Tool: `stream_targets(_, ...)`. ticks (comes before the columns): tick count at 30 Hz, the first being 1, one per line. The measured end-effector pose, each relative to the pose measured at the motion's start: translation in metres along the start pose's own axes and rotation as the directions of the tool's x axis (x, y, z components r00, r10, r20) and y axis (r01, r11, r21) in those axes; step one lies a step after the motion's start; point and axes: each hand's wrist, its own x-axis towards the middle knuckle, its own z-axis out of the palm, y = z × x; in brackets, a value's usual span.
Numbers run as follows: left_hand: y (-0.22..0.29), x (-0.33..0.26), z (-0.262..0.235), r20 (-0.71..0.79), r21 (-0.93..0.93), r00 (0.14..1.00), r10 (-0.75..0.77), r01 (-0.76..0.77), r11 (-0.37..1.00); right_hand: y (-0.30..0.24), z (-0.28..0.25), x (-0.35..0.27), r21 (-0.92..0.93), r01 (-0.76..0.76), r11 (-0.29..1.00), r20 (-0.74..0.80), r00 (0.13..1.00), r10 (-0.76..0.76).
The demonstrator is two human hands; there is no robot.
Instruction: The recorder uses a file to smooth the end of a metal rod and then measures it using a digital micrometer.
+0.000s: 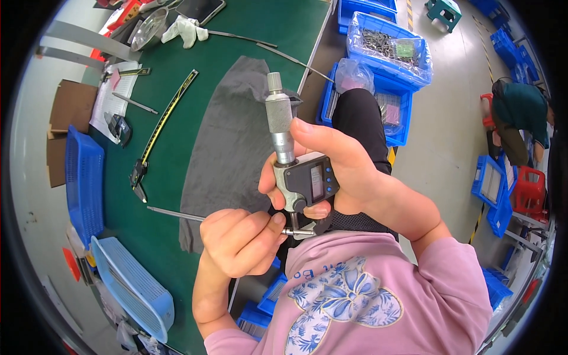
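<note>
In my right hand [349,163] is a digital micrometer [281,118], its knurled thimble pointing away from me and its small display facing up. My thumb lies beside the thimble and the fingers wrap the frame. My left hand [241,241] is closed around a thin metal rod [177,213]. One end of this rod sticks out to the left over the table; the other end lies at the micrometer's jaws, close to my body. Whether the jaws press on the rod is too small to tell. A grey cloth [222,142] lies beyond both hands on the table.
On the green table [160,177] lie a digital caliper [168,112], another caliper [121,127], a white glove [186,31] and loose rods [290,57]. Blue baskets [86,177] line its left side. Blue crates [402,106] with metal parts stand right. A person [523,115] bends at far right.
</note>
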Motion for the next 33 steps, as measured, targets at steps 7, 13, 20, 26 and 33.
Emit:
stream_targets(7,0.010,0.010,-0.028,-0.093,-0.006,0.993,-0.067,0.066,0.998,-0.003,-0.011,0.002,0.195,-0.031,0.980,0.037,0.999,0.024)
stream_targets(13,0.030,0.018,-0.136,-0.884,-0.308,0.436,-0.169,-0.272,0.912,0.012,-0.009,0.012,-0.242,0.275,0.931,-0.028,0.957,-0.290)
stream_targets(20,0.002,0.001,-0.156,-0.690,-0.684,0.251,-0.679,-0.535,0.497,0.031,0.008,0.020,-0.227,0.287,0.931,0.021,0.957,-0.289)
stream_targets(26,-0.011,0.008,-0.138,-0.484,-0.704,0.171,-0.858,-0.659,0.266,0.030,0.009,0.015,-0.279,0.274,0.920,0.056,0.961,-0.270)
stream_targets(33,-0.017,0.006,-0.136,-0.479,-0.716,0.245,-0.843,-0.664,0.214,0.030,0.012,0.009,-0.252,0.319,0.913,0.074,0.948,-0.311)
